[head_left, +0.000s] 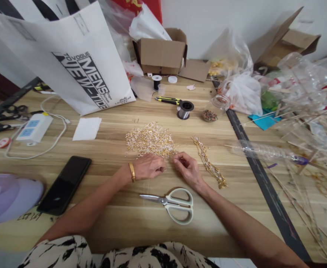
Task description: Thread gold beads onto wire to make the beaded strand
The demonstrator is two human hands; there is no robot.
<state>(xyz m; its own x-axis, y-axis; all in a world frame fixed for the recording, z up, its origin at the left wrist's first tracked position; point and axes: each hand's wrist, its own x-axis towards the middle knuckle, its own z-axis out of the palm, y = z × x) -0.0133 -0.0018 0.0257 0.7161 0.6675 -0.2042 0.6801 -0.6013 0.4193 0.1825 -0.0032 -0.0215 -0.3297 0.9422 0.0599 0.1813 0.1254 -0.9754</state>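
Observation:
My left hand (149, 166), with a gold bracelet (132, 172) on its wrist, is closed at the near edge of a pile of small gold and pinkish-white beaded pieces (152, 138). Opposite it, my right hand (188, 169) pinches with thumb and forefinger at the pile's right corner. What either hand holds is too small to make out. A bundle of gold beaded strands (209, 163) lies just right of my right hand. Below both hands rest white-handled scissors (177, 204), blades pointing left and nearly together.
A black phone (64, 185), a power strip (35, 127) with its cable and a white paper (86, 128) lie left. Behind stand a paper bag (76, 63), wire spool (185, 110), cutter (167, 100), bead jar (215, 108) and cardboard box (162, 54). Thin sticks and plastic bottles crowd the right.

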